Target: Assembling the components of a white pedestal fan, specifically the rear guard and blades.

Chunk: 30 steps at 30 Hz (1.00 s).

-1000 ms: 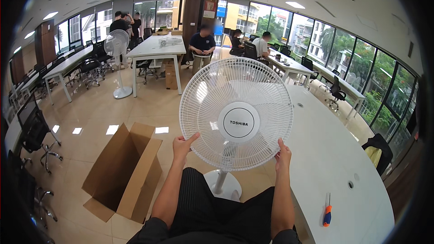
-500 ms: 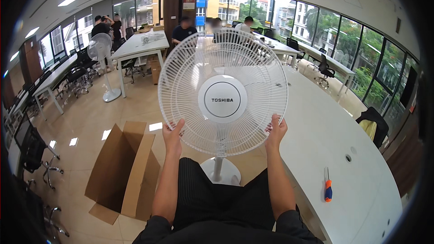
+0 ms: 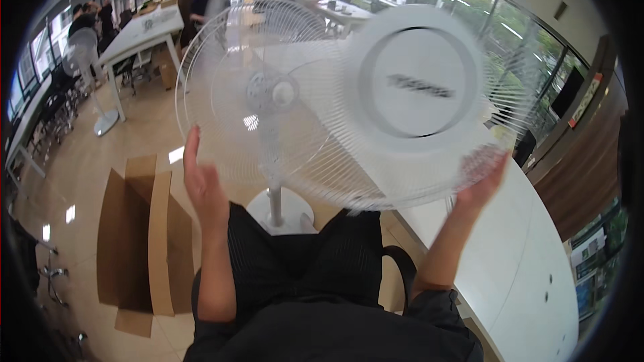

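A white round front fan grille (image 3: 416, 80) with a solid centre disc hangs over the table's left edge, blurred by motion. My right hand (image 3: 479, 184) grips its lower right rim. Behind it stands a white pedestal fan, its round base (image 3: 295, 211) on the floor between my knees. The fan's rear grille (image 3: 208, 90) and centre hub (image 3: 285, 92) now show, partly covered by the front grille. Beside the rear grille's lower left edge, my left hand (image 3: 206, 188) is raised with fingers stretched and holds nothing; whether it touches the wire is unclear.
A long white table (image 3: 483, 261) runs along my right side. On the floor at left stands an open cardboard box (image 3: 161, 241). Farther off are another white fan (image 3: 82, 60), a white table (image 3: 144, 30), office chairs and several people. Windows line the far side.
The front grille has come off the fan and swung right and closer, carried by my right hand. My left hand has let go of it. The view has turned right, and the screwdriver is no longer visible.
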Tool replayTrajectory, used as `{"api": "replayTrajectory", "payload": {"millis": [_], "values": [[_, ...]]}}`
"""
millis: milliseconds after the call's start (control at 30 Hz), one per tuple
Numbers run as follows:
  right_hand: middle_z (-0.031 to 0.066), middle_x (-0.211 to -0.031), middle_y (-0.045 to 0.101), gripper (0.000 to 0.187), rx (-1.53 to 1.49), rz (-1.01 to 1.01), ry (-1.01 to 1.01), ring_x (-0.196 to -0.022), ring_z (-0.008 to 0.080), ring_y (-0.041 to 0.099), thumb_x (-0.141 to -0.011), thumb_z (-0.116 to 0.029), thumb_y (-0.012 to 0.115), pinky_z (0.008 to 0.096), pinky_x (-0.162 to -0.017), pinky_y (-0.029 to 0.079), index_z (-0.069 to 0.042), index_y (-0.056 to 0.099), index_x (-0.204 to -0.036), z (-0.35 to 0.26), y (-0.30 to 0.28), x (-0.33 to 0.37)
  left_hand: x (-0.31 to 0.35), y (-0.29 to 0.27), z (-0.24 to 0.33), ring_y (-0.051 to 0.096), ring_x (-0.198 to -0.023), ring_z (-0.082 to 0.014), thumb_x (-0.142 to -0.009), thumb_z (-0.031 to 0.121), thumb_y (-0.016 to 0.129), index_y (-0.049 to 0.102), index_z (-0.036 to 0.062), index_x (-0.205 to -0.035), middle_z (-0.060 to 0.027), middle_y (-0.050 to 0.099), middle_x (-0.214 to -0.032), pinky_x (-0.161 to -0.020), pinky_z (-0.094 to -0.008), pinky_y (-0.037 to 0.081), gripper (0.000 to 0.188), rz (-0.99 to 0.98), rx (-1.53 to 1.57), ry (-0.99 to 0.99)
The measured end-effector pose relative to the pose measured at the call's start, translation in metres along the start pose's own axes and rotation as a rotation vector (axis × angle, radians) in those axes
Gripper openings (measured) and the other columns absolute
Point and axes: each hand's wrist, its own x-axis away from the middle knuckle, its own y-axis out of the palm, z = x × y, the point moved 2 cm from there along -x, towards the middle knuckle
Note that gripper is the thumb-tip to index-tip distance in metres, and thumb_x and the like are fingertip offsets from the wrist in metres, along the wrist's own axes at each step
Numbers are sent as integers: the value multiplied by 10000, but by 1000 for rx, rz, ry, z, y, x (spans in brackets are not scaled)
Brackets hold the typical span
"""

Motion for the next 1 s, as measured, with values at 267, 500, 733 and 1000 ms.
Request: {"api": "replayTrajectory", "payload": {"millis": [267,500,733,1000], "values": [[23,-792,630,289,537,257,-729,-669,104,571,-864,-248,750,210,-608,459,-2,619,-939,-137,-21,0,-14,-4,-125,576,-1163,-284,-1034,272,462,415,-74,-1397,-248,571,-1271,-981,-371,439,504,209,-338,-155],[-54,-621,435,315,1041,77,-1008,-550,39,374,-760,-166,863,218,-485,328,-16,587,-781,-91,-44,-39,-52,-41,-205,647,-667,-153,-1034,390,450,554,-24,-1278,-112,667,-830,-572,-272,503,491,141,-236,-263],[-41,-574,461,449,1630,19,-1086,-488,54,406,-645,-298,934,209,-464,356,-41,576,-732,-49,-113,-78,-80,-64,-234,635,-645,-147,-1032,476,400,554,-1,-1284,-98,674,-814,-576,-272,502,561,-91,-286,-374],[-8,-578,517,491,1797,-181,-1133,-449,106,445,-625,-340,938,240,-441,388,-47,556,-723,-43,-169,-82,60,-39,-274,660,-864,-206,-1004,433,472,476,-37,-1342,-170,669,-1033,-721,-306,541,579,32,98,-770]]}}
